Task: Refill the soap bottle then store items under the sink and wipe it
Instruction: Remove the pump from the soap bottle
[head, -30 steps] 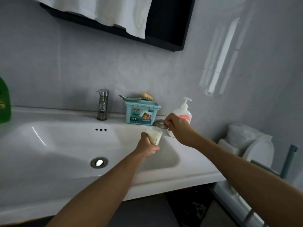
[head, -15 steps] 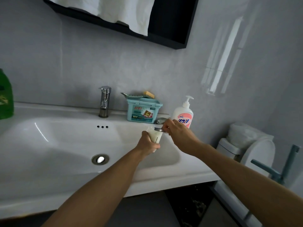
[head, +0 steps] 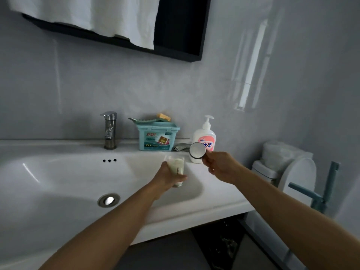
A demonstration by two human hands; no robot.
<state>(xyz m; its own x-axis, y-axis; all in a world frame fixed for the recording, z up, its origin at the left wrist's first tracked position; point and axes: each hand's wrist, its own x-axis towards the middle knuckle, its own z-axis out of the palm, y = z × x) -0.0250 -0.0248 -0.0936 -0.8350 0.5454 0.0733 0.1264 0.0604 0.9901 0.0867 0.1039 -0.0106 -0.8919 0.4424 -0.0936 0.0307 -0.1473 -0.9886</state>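
My left hand (head: 167,177) grips a small clear jar (head: 176,168) of white liquid over the right end of the white sink (head: 58,184). The jar stands upright with its top uncovered. My right hand (head: 220,166) pinches a round metal-rimmed lid (head: 197,150) by its edge, tilted so its white inside faces me, just right of and above the jar. Behind the lid a white pump soap bottle (head: 204,137) with a pink label stands on the sink ledge.
A teal plastic box (head: 157,138) with a brush on top sits on the ledge beside a chrome tap (head: 110,129). A grey cloth (head: 181,147) lies between box and bottle. A white toilet (head: 288,168) stands at right. White towels (head: 97,14) hang above.
My right hand has lifted the lid off the jar and turned it upward to the right. The left hand has kept the jar almost still. The camera has tilted up a little.
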